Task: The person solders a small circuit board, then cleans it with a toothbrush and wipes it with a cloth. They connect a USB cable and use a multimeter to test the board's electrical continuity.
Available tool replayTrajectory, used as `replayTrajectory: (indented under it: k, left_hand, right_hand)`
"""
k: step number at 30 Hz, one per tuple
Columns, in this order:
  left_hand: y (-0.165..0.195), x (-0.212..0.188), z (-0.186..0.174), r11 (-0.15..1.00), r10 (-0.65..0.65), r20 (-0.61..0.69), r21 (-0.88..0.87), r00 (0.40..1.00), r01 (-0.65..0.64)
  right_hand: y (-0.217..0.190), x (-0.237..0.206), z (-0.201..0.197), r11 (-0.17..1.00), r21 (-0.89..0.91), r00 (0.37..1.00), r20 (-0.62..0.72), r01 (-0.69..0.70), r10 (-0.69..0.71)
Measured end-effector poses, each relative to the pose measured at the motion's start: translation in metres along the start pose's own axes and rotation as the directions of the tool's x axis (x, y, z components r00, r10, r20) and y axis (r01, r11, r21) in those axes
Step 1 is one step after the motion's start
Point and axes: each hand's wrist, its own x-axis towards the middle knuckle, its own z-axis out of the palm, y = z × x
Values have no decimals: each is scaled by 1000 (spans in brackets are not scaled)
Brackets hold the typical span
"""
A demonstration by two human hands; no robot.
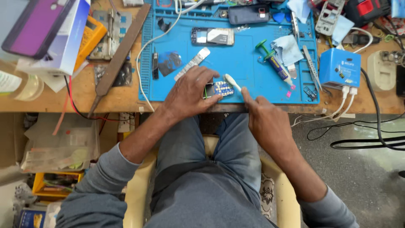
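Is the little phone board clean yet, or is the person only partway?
Partway, it seems. Done: the circuit board is out and lies bare on the blue mat. In hand: the left hand pins it while the right hand holds a white brush at its edge. Left: an opened phone lies unassembled.

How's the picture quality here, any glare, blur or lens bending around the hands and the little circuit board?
Head view: even, soft light, only faint shadows under the left hand and right hand; the small circuit board and white brush look fairly sharp; mild glare on the phone; bench edge bows slightly, corners soften.
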Motion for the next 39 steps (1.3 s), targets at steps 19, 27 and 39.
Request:
replayTrajectory:
  k: [19,27,39]
  left_hand:
    - [9,12,0,999,-31,-14,33,999,32]
    - [6,11,0,998,-24,-10,57,1000,25]
    - [2,5,1,1000,0,4,10,1000,0]
  right_hand:
    - [132,44,-10,976,-25,948,-245,-216,204]
    - [177,122,30,999,20,882,-469,-28,34]
    - [97,81,-3,811,579,927,-343,83,150]
